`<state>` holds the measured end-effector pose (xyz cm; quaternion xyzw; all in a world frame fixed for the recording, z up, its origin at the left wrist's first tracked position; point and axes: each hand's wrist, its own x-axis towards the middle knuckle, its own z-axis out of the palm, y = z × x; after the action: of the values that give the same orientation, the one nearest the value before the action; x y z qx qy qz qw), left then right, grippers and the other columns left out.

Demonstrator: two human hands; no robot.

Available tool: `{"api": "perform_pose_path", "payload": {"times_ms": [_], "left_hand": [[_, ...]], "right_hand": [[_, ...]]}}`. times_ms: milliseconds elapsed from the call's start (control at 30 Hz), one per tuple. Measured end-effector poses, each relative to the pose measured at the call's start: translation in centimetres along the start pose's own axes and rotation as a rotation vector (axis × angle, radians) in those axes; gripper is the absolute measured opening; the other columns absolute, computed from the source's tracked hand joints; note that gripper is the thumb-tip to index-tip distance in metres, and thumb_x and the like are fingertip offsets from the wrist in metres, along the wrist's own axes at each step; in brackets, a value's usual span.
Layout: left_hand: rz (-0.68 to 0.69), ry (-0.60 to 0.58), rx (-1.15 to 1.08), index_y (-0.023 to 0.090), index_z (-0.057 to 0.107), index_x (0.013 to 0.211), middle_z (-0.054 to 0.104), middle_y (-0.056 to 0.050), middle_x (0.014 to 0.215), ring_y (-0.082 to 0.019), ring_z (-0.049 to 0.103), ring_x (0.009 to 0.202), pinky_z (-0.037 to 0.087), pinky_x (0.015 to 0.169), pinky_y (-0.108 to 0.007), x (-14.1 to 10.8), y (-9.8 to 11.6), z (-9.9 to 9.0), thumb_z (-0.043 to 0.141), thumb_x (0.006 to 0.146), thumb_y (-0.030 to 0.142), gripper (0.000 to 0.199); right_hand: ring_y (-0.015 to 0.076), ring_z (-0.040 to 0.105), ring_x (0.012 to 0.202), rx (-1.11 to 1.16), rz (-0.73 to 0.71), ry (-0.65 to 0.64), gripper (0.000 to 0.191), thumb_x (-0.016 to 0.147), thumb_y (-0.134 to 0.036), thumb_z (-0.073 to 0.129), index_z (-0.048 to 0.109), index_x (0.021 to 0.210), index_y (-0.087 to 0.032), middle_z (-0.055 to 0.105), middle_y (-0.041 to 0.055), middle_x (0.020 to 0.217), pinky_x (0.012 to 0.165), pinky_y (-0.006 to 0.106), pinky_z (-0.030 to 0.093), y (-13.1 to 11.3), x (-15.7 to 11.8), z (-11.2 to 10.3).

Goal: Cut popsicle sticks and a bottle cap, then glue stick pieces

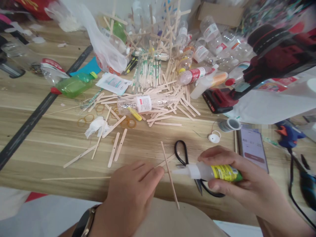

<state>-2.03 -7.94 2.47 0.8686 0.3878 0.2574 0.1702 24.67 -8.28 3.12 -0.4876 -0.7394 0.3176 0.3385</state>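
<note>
My right hand (255,181) is wrapped around a small glue bottle (223,172) with a yellow-green label and a white nozzle. The bottle lies level, its tip pointing left at a craft stick (168,171). That stick stands edge-on and crosses another pale craft stick (164,162) near my left fingertips. My left hand (134,184) is closed, thumb and forefinger pinched at the crossing; the exact grip is partly hidden. Black-handled scissors (181,153) lie on the table beneath the bottle. Two craft sticks with small holes, one of them here (120,144), lie beyond my left hand.
A clear plastic bottle (144,103) lies on a heap of loose sticks. At right are a red-black power tool (269,62), a phone (253,148), a solder-like spool (229,125) and a blue glue gun (291,135). A green bottle (74,85) lies at left.
</note>
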Motion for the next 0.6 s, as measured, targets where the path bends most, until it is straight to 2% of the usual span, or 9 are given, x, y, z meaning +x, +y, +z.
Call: {"api": "perform_pose_path", "payload": {"times_ms": [100,200,300,367,500,600], "left_hand": [[0.016,0.004,0.035,0.014,0.065,0.090,0.069,-0.004,0.069,-0.021,0.062,0.058,0.044,0.049,-0.033,-0.2,0.2,0.0,0.040,0.088,0.007,0.026],[0.032,0.024,0.047,0.014,0.064,0.091,0.070,-0.004,0.070,-0.021,0.062,0.057,0.044,0.048,-0.033,-0.3,0.3,-0.1,0.039,0.088,0.007,0.026],[0.028,0.035,0.038,0.013,0.064,0.092,0.071,-0.004,0.071,-0.020,0.063,0.057,0.045,0.049,-0.032,-0.4,0.3,-0.2,0.039,0.088,0.007,0.026],[0.022,0.036,0.009,0.014,0.064,0.091,0.071,-0.005,0.072,-0.020,0.063,0.059,0.045,0.050,-0.031,-0.5,0.3,-0.3,0.040,0.087,0.006,0.026],[-0.055,0.011,-0.127,0.016,0.065,0.087,0.069,-0.003,0.070,-0.018,0.062,0.059,0.044,0.051,-0.027,-1.1,0.4,-0.2,0.042,0.088,0.008,0.024],[-0.145,-0.018,-0.260,0.018,0.065,0.088,0.069,-0.002,0.072,-0.016,0.063,0.062,0.044,0.055,-0.024,-1.7,0.6,-0.1,0.046,0.091,0.012,0.020]], "right_hand": [[0.0189,0.071,0.082,-0.033,0.125,0.025,0.021,0.077,-0.041,0.075,0.067,0.093,-0.031,0.073,-0.0005,0.091,0.065,0.023,0.055,-0.3,-0.1,0.1],[0.0188,0.070,0.069,-0.039,0.239,0.041,0.022,0.077,-0.047,0.071,0.068,0.087,-0.028,0.073,0.0009,0.082,0.056,0.024,0.054,-0.7,-0.1,0.2],[0.0173,0.066,0.059,-0.032,0.294,0.019,0.025,0.080,-0.050,0.067,0.067,0.087,-0.026,0.069,0.0008,0.075,0.049,0.025,0.052,-1.0,0.1,0.3],[0.0178,0.067,0.062,-0.050,0.264,0.027,0.023,0.080,-0.049,0.067,0.066,0.087,-0.026,0.069,0.0005,0.076,0.050,0.024,0.053,-1.3,0.2,0.2],[0.0167,0.070,0.078,-0.141,0.088,-0.019,0.016,0.079,-0.039,0.072,0.061,0.088,-0.032,0.071,-0.0027,0.085,0.063,0.021,0.056,-2.3,0.6,-0.4],[0.0139,0.069,0.078,-0.175,-0.013,-0.053,0.017,0.081,-0.043,0.070,0.057,0.088,-0.033,0.069,-0.0040,0.087,0.067,0.019,0.056,-3.4,1.0,-0.7]]}}
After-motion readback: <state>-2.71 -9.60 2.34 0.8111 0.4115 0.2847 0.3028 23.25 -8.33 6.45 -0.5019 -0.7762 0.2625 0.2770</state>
